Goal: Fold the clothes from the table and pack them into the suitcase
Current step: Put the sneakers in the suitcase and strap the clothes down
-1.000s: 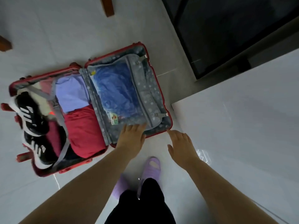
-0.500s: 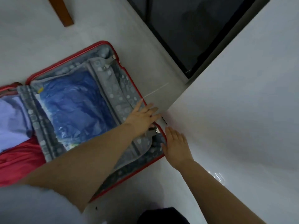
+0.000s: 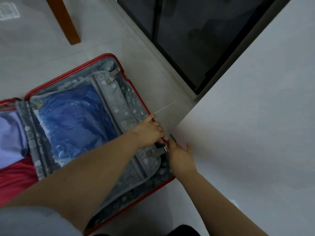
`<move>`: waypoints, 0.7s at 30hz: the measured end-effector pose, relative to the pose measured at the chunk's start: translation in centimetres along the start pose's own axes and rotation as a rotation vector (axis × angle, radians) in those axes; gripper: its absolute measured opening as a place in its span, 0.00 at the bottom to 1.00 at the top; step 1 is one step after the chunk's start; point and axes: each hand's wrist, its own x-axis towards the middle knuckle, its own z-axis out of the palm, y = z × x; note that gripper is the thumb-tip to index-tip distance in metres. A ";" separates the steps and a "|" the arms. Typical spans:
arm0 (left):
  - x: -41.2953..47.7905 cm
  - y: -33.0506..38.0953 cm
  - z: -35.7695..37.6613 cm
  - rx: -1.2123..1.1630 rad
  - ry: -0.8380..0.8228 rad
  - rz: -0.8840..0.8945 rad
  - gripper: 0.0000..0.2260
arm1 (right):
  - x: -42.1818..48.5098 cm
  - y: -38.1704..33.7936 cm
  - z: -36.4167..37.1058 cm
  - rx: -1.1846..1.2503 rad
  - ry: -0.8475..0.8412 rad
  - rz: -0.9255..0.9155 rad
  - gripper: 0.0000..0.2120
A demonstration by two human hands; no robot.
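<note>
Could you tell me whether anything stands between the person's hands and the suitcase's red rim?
Nothing visible does. The left hand grips the rim of the suitcase, and the right hand sits right beside it; the white surface has its corner close by.

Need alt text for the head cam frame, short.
Both hands are at the rim of an open red suitcase on a pale floor: the left hand curls over the rim, the right hand touches it with straight fingers. A blue garment in clear plastic lies inside.
</note>
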 end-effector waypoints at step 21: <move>-26.1 -1.7 -25.0 -0.115 0.054 -0.168 0.11 | -17.4 -19.8 -18.7 0.404 -0.354 0.038 0.56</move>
